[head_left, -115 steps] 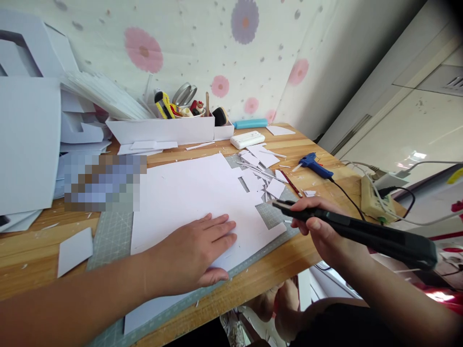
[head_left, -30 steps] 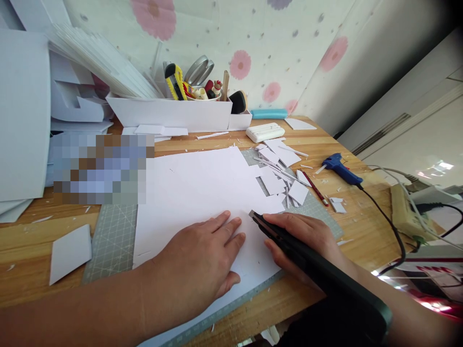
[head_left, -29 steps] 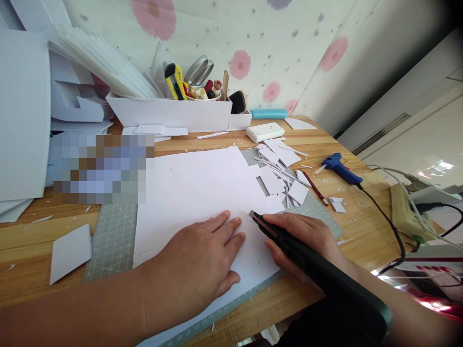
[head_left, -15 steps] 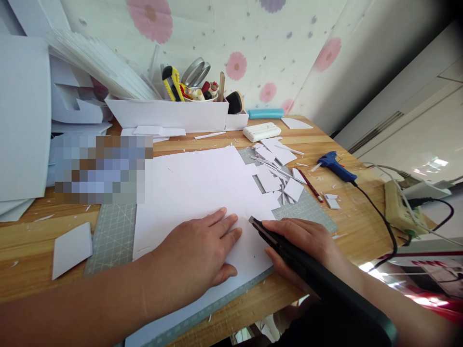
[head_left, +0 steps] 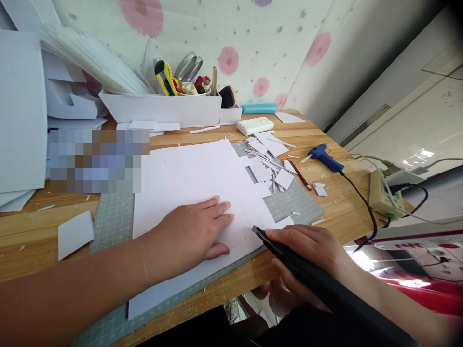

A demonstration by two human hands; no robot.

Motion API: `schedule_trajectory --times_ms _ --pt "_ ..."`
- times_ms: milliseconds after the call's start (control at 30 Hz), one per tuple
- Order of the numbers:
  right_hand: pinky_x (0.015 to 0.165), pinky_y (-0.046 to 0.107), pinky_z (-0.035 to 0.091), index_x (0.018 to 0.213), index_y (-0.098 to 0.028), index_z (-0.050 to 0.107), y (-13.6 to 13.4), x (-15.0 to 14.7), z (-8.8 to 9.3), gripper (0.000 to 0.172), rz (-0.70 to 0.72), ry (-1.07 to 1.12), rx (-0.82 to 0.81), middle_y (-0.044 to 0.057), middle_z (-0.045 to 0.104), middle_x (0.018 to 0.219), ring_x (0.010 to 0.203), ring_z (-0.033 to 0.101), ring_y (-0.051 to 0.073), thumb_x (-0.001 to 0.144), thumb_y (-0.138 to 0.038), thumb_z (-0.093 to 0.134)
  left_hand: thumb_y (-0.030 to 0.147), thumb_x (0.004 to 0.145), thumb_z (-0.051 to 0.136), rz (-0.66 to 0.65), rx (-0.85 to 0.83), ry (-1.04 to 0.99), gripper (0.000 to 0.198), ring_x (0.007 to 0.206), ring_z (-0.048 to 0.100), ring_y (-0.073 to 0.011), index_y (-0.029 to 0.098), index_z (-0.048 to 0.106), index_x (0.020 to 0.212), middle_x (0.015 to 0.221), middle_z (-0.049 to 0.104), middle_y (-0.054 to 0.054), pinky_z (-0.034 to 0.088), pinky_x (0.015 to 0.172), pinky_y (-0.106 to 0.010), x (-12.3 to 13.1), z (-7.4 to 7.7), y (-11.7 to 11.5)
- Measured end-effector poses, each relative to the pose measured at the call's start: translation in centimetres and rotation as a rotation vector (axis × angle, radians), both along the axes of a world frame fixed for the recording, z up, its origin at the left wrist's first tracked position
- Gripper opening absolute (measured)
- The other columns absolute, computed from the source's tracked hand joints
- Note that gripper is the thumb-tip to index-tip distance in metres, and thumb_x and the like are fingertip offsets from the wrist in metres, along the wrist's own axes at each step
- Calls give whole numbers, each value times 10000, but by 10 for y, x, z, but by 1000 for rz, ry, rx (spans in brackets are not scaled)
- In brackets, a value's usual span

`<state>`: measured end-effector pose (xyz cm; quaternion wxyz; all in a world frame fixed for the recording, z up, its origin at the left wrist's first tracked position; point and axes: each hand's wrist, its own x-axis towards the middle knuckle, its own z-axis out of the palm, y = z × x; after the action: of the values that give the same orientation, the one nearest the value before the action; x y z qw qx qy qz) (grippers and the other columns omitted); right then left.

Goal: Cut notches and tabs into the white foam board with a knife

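A large white sheet (head_left: 188,178) lies on a grey-green cutting mat (head_left: 112,221) on the wooden table. My left hand (head_left: 191,233) presses flat on the sheet, fingers stretched out. My right hand (head_left: 307,255) is closed round a long black cutter (head_left: 289,262), whose tip touches the sheet's near right edge, close to the mat's border.
Cut white scraps (head_left: 267,164) and a red pencil (head_left: 299,176) lie right of the sheet. A blue glue gun (head_left: 325,158) and a power strip (head_left: 383,197) sit at the far right. A white box of tools (head_left: 162,107) stands behind. Stacked white boards (head_left: 21,111) fill the left.
My right hand has drawn the black cutter toward me along the sheet, down to its near edge. My left hand stays flat on the sheet.
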<state>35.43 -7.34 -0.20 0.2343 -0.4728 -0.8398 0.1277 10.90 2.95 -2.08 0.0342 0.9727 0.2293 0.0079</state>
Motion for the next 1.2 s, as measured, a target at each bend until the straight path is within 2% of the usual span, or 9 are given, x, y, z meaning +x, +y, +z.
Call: schedule_trajectory --times_ms 200,333,433,500,567,700,867,1200 --pt "573 292 514 1093 -240 581 -22 5 4 297 -12 33 -26 36 718 784 635 670 190 815 -135 570 476 890 676 -4 -9 38 515 1310 546 -346 134 653 1275 1400 598 -147 511 1028 -447 0 2 2" --pt "536 309 558 960 -276 668 -34 19 15 138 -152 109 -25 48 750 795 645 712 228 825 -272 641 455 901 670 -34 35 27 490 1314 541 -344 131 649 1268 1398 601 -148 503 1034 -445 -1 2 1" --pt "566 301 592 1014 -306 700 -29 25 16 174 -302 227 -16 31 770 852 722 743 239 843 -320 673 427 898 678 -50 73 16 467 1296 556 -344 122 653 1251 1388 606 -157 499 1036 -443 -2 2 -1" --pt "661 307 614 1090 -315 685 -18 21 9 238 -397 323 -21 18 774 933 791 752 227 853 -333 683 409 899 678 -55 94 2 458 1282 566 -349 111 654 1246 1395 599 -168 493 1040 -453 -1 1 -3" --pt "746 325 617 1138 -302 668 -3 12 -2 288 -433 374 -56 24 771 1017 857 753 223 855 -345 689 416 897 678 -62 115 -18 476 1272 572 -361 100 652 1252 1403 590 -175 490 1042 -470 -1 -1 -5" --pt "818 334 606 1123 -258 668 27 -7 -18 299 -412 377 -36 35 775 1024 911 745 219 826 -291 691 478 895 662 -89 168 -44 561 1277 562 -383 82 633 1291 1404 586 -186 485 1046 -482 -2 -8 -6" --pt "815 313 606 1115 -232 653 52 -17 -27 283 -373 370 -23 39 775 1016 907 743 200 836 -276 662 511 894 648 -83 184 -84 588 1279 558 -387 88 631 1303 1401 589 -183 500 1024 -488 -4 -13 -7" --pt "736 245 604 1112 -218 640 65 -19 -29 256 -284 316 33 24 773 940 794 739 152 858 -253 655 529 909 607 -74 148 -120 604 1293 540 -378 84 612 1318 1413 581 -182 476 1035 -478 -6 -18 -9"
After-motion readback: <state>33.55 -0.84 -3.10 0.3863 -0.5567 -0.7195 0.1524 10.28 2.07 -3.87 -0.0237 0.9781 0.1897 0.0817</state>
